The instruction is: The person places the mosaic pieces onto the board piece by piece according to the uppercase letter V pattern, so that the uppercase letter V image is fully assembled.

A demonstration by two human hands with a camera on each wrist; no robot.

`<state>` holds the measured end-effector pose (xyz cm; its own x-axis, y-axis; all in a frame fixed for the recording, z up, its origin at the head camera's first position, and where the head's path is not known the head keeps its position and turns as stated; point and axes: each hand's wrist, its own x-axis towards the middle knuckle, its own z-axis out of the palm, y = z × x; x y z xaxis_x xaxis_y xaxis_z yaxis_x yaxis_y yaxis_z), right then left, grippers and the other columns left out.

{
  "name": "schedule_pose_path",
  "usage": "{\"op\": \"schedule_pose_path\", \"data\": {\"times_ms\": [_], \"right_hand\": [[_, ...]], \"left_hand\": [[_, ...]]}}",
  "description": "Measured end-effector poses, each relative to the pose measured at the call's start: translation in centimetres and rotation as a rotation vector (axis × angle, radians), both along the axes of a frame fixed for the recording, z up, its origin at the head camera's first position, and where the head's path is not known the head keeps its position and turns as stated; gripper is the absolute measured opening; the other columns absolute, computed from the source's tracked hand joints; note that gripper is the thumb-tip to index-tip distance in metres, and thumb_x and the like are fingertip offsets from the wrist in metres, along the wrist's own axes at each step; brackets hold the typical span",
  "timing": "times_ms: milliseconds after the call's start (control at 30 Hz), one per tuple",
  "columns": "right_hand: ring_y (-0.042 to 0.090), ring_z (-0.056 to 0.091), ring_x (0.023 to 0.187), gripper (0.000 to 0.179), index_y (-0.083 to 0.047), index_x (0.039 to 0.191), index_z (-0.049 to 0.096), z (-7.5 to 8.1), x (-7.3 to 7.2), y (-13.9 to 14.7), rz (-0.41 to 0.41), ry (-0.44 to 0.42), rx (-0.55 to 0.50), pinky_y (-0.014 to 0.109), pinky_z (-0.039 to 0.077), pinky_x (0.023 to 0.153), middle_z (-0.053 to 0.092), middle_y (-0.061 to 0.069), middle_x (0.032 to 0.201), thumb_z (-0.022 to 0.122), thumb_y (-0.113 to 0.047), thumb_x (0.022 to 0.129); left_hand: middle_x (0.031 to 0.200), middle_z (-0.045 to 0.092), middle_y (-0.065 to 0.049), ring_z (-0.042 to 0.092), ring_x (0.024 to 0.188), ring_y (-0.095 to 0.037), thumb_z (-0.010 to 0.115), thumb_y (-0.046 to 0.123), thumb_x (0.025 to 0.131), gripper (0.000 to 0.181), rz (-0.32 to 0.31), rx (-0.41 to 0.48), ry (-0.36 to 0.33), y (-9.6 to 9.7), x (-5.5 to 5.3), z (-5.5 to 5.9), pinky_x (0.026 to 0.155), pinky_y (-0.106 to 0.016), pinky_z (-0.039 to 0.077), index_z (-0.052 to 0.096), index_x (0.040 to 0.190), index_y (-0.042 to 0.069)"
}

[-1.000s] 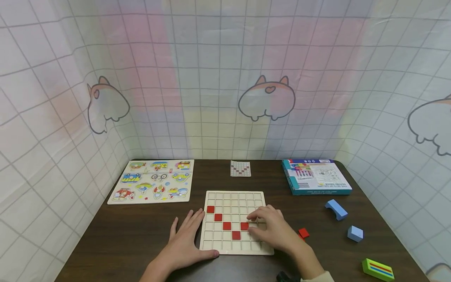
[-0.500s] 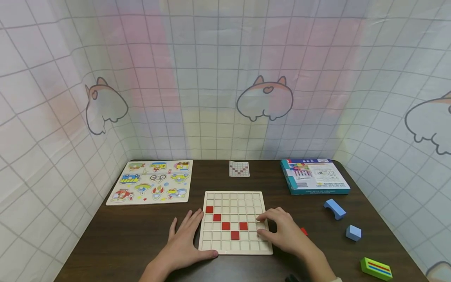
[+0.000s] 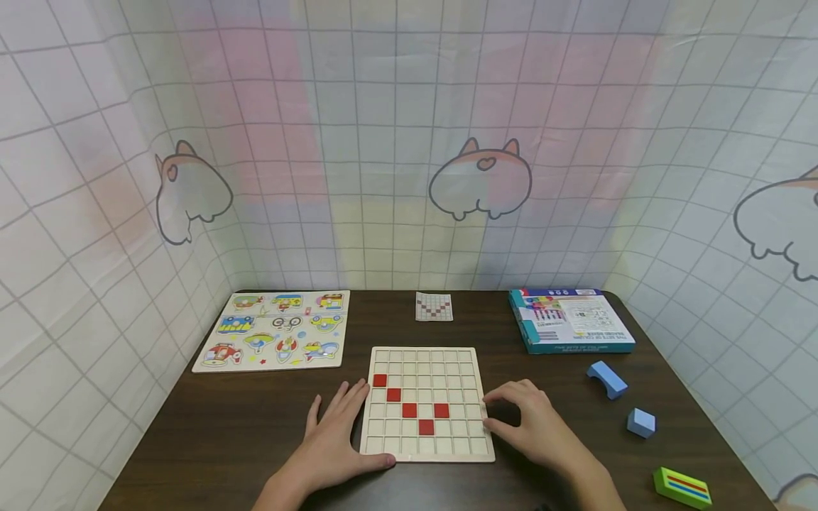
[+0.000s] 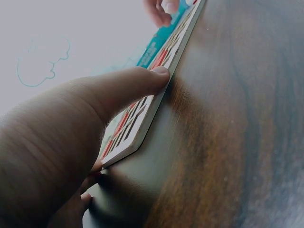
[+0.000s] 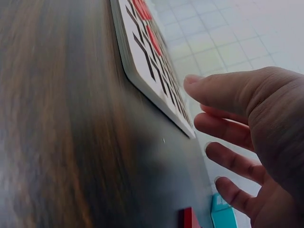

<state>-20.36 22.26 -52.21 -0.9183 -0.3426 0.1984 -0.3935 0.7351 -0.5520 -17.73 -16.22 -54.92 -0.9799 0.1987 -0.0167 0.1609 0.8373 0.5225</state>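
A cream grid board (image 3: pixel 447 449) lies flat on the dark table, with several red square tiles (image 3: pixel 426 427) in its cells, forming a lopsided V. My left hand (image 3: pixel 329 443) rests against the board's left side with straight fingers. In the left wrist view its thumb (image 4: pixel 142 81) lies on the board's front edge. My right hand (image 3: pixel 543 429) hovers just off the board's right edge, fingers loosely bent and thumb apart, holding nothing. A loose red piece (image 5: pixel 190 218) lies on the table in the right wrist view; in the head view the right hand hides it.
A small pattern card (image 3: pixel 434 307) lies behind the board. A vehicle picture puzzle (image 3: pixel 275 330) is at back left, a boxed set (image 3: pixel 575 321) at back right. Along the right lie a blue arch block (image 3: pixel 608 380), a light-blue block (image 3: pixel 642 422) and a green striped block (image 3: pixel 682 487).
My right hand has drawn back rightward from the red tile on the board's right half to beyond the board's edge, now covering the loose red piece. The left hand stays put.
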Motion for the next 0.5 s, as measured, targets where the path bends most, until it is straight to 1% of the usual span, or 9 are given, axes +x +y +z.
{"op": "schedule_pose_path", "data": {"times_ms": [267, 500], "right_hand": [[0.012, 0.061, 0.120, 0.028, -0.031, 0.119, 0.080, -0.1, 0.5, 1.2, -0.037, -0.006, 0.003, 0.055, 0.048, 0.108, 0.075, -0.023, 0.119, 0.093, -0.029, 0.094], [0.013, 0.061, 0.119, 0.032, -0.030, 0.120, 0.081, -0.4, 0.9, 2.3, -0.066, 0.015, 0.017, 0.051, 0.047, 0.104, 0.075, -0.023, 0.119, 0.094, -0.029, 0.091]], "left_hand": [[0.184, 0.032, 0.004, 0.019, 0.175, -0.031, 0.081, 0.095, 0.068, 0.137, 0.001, -0.006, -0.001, 0.0, 0.0, 0.0, 0.134, -0.075, 0.000, 0.035, 0.176, 0.025], [0.184, 0.033, 0.003, 0.018, 0.175, -0.031, 0.082, 0.094, 0.067, 0.137, 0.002, 0.000, -0.008, 0.0, 0.0, 0.1, 0.133, -0.075, -0.001, 0.035, 0.176, 0.025]]}}
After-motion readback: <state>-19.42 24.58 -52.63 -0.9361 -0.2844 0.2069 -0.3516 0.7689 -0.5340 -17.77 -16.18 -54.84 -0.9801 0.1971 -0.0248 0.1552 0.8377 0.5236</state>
